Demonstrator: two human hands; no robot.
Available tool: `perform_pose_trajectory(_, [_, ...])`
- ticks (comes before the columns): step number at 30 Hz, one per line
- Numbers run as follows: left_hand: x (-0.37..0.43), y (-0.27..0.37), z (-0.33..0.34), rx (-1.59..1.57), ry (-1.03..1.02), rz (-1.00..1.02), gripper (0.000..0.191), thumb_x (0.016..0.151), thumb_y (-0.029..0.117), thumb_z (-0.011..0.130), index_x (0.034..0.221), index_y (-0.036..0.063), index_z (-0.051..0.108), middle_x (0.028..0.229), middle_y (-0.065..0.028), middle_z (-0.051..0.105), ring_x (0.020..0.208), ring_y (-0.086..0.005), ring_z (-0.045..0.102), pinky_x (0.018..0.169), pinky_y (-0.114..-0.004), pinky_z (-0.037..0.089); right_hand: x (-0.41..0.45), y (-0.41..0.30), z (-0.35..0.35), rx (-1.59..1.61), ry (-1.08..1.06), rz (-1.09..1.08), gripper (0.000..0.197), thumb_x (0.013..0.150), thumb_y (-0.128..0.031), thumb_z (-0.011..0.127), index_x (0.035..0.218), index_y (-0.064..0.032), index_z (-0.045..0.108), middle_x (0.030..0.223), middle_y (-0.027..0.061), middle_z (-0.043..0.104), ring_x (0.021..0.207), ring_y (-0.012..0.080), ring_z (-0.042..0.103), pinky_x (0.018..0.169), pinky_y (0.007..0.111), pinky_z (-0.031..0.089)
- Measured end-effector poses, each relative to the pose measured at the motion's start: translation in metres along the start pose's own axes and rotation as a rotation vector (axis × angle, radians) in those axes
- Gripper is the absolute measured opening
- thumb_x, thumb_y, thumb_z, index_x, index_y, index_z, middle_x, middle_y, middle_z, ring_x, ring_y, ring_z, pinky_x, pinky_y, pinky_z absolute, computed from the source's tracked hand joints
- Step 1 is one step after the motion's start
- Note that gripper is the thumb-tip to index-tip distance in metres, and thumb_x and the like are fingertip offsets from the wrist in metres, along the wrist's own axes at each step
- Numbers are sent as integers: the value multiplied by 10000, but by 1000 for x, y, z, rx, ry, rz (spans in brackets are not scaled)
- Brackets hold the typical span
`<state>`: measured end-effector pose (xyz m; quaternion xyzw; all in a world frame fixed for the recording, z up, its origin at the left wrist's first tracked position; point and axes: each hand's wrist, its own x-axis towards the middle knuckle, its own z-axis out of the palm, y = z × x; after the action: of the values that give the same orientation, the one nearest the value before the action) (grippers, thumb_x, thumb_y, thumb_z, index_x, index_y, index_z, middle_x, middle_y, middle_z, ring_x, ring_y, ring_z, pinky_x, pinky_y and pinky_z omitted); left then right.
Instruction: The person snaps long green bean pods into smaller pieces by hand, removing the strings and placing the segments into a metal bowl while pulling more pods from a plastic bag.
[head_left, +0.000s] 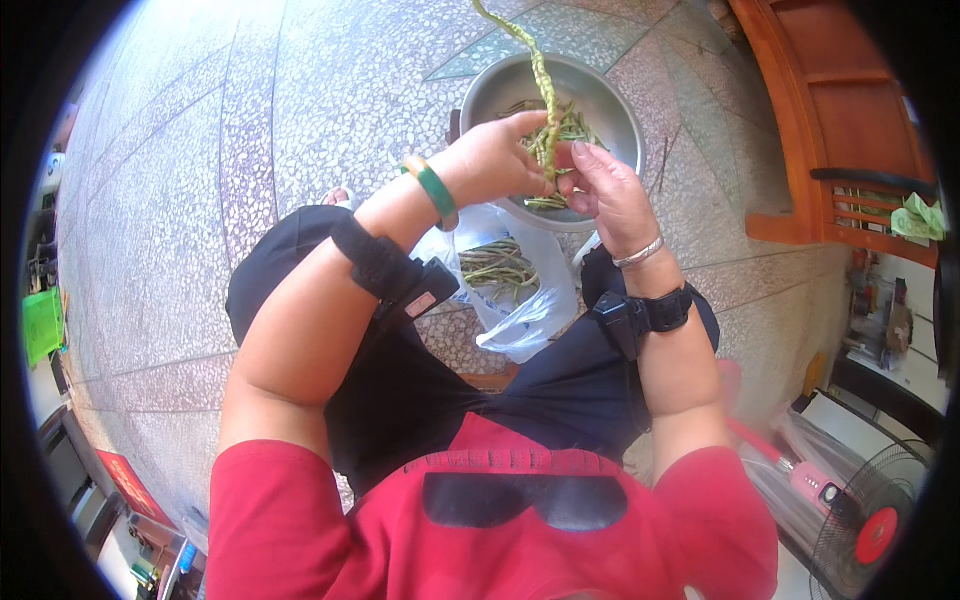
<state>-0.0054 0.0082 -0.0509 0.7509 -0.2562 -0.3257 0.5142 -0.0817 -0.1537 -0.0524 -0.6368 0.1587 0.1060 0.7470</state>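
My left hand (499, 161), with a green and tan bangle at the wrist, pinches a long, bumpy green bean pod (541, 79) that stretches up to the top edge of the view. At the pod's near end, the fingers of my right hand (604, 187) close on it too; a silver bracelet circles that wrist. Both hands are above a round metal basin (624, 112) holding many short bean pieces (574, 127). Nearer me, between my knees, an open plastic bag (544, 300) contains long whole beans (499, 270).
Terrazzo floor (337, 97) surrounds the basin. A wooden cabinet or chair-like piece of furniture (795, 142) stands at the right, with a crumpled green item (919, 217) on it. A fan (874, 525) is at the lower right, and a green plastic crate (43, 324) at the far left.
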Motion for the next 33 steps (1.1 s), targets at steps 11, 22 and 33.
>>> perform_pose_trajectory(11, [4,-9,4,-204,-158,-42,716,735,226,715,1296,-8,336,931,-74,606,835,-95,561,701,-223,446,-6,-6,2,235,-35,24,233,899,-224,491,905,-23,609,736,-2,574,582,46,460,534,163,376])
perform_pose_trajectory(22, [-2,13,-2,-889,-193,8,338,839,50,543,1171,0,507,1001,-78,602,858,-115,578,821,-242,458,-10,-3,-14,632,-442,252,244,865,-219,467,963,-8,542,769,57,543,626,122,496,564,227,402])
perform_pose_trajectory(33, [1,11,6,-521,33,82,287,786,46,612,1069,4,587,889,-58,640,815,-100,584,762,-229,460,-2,9,-14,885,-430,348,245,826,-182,459,884,22,580,685,85,569,567,150,538,468,242,420])
